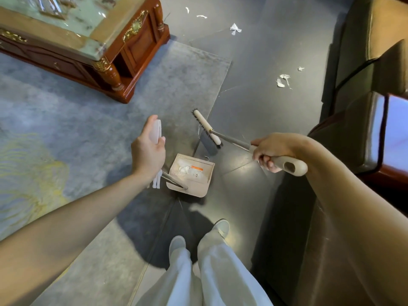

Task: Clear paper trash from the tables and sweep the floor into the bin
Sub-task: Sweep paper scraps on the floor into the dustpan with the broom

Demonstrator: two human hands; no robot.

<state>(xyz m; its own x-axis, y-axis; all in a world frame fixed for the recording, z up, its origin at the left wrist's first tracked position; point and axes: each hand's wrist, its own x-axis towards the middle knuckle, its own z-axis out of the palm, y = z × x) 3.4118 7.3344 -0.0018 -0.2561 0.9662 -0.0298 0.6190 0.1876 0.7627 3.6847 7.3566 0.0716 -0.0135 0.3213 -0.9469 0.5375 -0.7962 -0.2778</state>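
Observation:
My left hand (148, 149) holds the pale handle top of a long-handled beige dustpan (191, 176), which stands on the dark floor in front of my feet with white paper scraps inside. My right hand (273, 151) grips the beige handle of a broom (208, 130). Its brush head is just beyond the dustpan, at the edge of the rug. Torn white paper (283, 81) lies on the floor further right, and more paper scraps (235, 28) lie further off near the top.
A carved wooden coffee table (132, 40) with a marble top stands at the upper left on a grey rug (66, 120). A brown leather sofa (362, 62) runs along the right side. My white shoes (220, 228) are just behind the dustpan.

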